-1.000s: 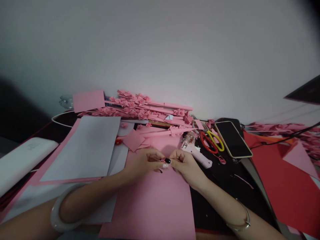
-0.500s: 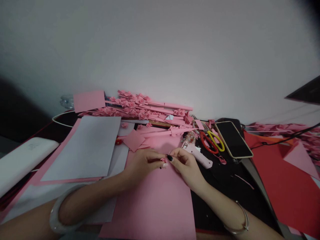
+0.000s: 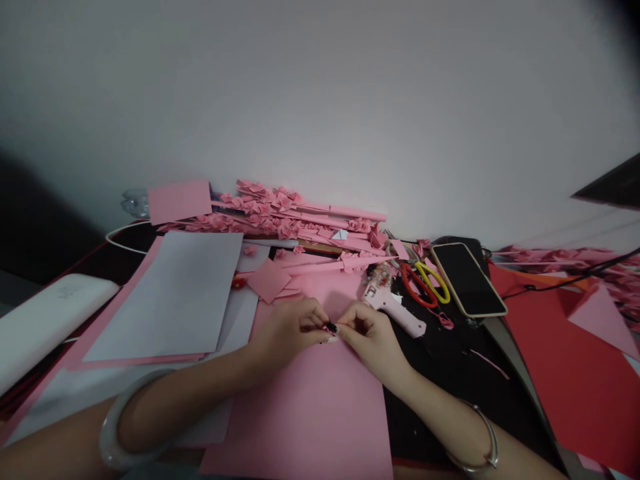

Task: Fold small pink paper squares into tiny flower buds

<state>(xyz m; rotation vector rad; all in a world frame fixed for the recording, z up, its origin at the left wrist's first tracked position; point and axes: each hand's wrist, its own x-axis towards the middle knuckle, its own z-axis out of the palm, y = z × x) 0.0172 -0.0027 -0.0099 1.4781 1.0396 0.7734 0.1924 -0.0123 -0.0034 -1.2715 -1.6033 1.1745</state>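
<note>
Above a pink paper sheet (image 3: 325,413), my two hands meet at a small folded pink paper flower (image 3: 328,325), mostly covered by the fingertips. My left hand (image 3: 287,331) pinches it between thumb and fingers. From the other side my right hand (image 3: 367,333) is closed too, its dark-nailed thumb pressed onto the paper. Just beyond the hands lie square pink paper pieces (image 3: 269,281). A pink glue gun (image 3: 395,310) rests to the right of my right hand.
Finished paper flowers on stems (image 3: 270,210) are heaped along the wall. Red and yellow-handled scissors (image 3: 419,285) and a phone (image 3: 469,279) lie right. Red paper (image 3: 575,373) covers the right side. White sheets (image 3: 170,300) and a white power bank (image 3: 55,320) are left.
My right thumb has moved slightly left and down onto the flower, hiding more of it. The left fingers have bent more around it. Other things stay in place.
</note>
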